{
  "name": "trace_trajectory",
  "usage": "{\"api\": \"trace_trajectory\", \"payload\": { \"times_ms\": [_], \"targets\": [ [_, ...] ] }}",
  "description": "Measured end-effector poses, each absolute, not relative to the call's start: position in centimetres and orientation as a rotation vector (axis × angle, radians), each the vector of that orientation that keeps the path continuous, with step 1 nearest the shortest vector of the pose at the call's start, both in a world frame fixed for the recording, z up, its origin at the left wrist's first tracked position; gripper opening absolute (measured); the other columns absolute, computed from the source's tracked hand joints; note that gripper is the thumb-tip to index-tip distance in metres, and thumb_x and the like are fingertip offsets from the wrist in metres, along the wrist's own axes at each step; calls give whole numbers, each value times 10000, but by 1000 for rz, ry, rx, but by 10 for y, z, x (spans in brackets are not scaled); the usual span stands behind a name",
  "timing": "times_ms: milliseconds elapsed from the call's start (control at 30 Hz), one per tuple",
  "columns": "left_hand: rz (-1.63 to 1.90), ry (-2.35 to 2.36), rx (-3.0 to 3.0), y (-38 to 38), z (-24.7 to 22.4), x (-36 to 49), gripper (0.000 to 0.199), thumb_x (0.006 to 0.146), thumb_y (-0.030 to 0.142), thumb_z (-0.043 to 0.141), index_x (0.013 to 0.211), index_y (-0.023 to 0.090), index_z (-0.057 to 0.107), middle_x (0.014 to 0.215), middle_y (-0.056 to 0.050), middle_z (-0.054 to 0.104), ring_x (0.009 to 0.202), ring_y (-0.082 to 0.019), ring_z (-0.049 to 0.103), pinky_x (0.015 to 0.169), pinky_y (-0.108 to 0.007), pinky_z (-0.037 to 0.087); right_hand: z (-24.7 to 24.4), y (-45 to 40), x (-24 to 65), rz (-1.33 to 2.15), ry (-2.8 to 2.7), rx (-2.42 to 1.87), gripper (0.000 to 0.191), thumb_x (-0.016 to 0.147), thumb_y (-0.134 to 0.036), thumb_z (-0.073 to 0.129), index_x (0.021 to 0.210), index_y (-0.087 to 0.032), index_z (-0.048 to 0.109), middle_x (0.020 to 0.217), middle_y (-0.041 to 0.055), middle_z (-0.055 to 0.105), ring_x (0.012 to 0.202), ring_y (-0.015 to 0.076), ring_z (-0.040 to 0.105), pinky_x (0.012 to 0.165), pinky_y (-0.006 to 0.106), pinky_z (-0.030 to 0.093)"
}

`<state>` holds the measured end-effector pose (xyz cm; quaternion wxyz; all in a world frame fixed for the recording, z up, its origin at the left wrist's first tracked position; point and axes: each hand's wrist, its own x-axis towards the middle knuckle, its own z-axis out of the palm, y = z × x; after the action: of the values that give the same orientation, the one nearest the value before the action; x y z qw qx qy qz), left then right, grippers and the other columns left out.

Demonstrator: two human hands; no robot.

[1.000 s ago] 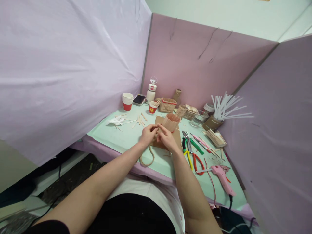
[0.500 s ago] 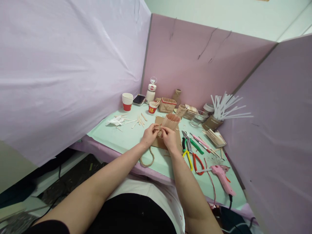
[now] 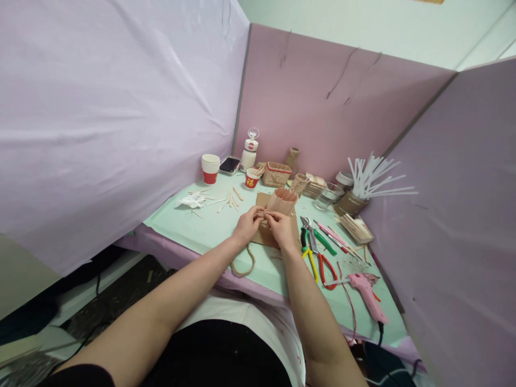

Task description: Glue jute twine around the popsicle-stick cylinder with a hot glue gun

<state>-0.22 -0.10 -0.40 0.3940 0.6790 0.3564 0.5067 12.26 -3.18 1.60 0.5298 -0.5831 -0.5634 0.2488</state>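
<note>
My left hand (image 3: 248,223) and my right hand (image 3: 280,226) meet over a brown cardboard sheet (image 3: 266,237), fingertips pinched on a braided cord. A loop of the cord (image 3: 243,274) hangs from below my left hand to the table's front edge. Just behind my fingers stands a round holder made of wooden sticks (image 3: 282,200), its upper edge reddish. My fingers partly hide its lower part and the piece of cord between them.
Pliers (image 3: 311,242), a pink glue gun (image 3: 368,295) and pencils (image 3: 332,236) lie at right. Loose sticks (image 3: 231,199) and crumpled tissue (image 3: 191,201) lie left. Behind stand paper cups (image 3: 210,169), a bottle (image 3: 249,155), a basket (image 3: 277,174), a water glass (image 3: 327,198) and white glue sticks (image 3: 373,180).
My fingertips have shifted slightly on the cord, and my right hand has turned a little. The other objects stay where they were.
</note>
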Motion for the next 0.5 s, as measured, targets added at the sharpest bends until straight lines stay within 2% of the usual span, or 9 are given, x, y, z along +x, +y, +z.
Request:
{"api": "trace_trajectory", "payload": {
  "times_ms": [133, 333, 500],
  "targets": [
    [1268, 890, 1743, 0, -5, -2, 272, 755, 89, 536, 991, 209, 596, 926, -35, 698, 874, -177, 663, 807, -298, 485, 18, -33, 124, 638, -1363, -1414, 302, 735, -385, 549, 802, -145, 719, 467, -15, 556, 438, 133, 461, 468, 247, 363],
    [1264, 866, 1704, 1, -6, -1, 261, 747, 89, 534, 981, 193, 586, 879, -31, 695, 815, -161, 660, 778, -288, 490, 17, -32, 123, 620, -1348, -1432, 221, 711, -352, 561, 726, -152, 656, 532, 0, 590, 476, 131, 497, 489, 237, 373],
    [1242, 932, 1666, 0, -4, -1, 126, 723, 130, 573, 803, 189, 652, 790, -15, 682, 752, -159, 610, 755, -276, 455, 16, -32, 122, 630, -1350, -1433, 214, 720, -368, 550, 690, -166, 613, 551, 11, 603, 488, 138, 514, 504, 246, 385]
  ]
}}
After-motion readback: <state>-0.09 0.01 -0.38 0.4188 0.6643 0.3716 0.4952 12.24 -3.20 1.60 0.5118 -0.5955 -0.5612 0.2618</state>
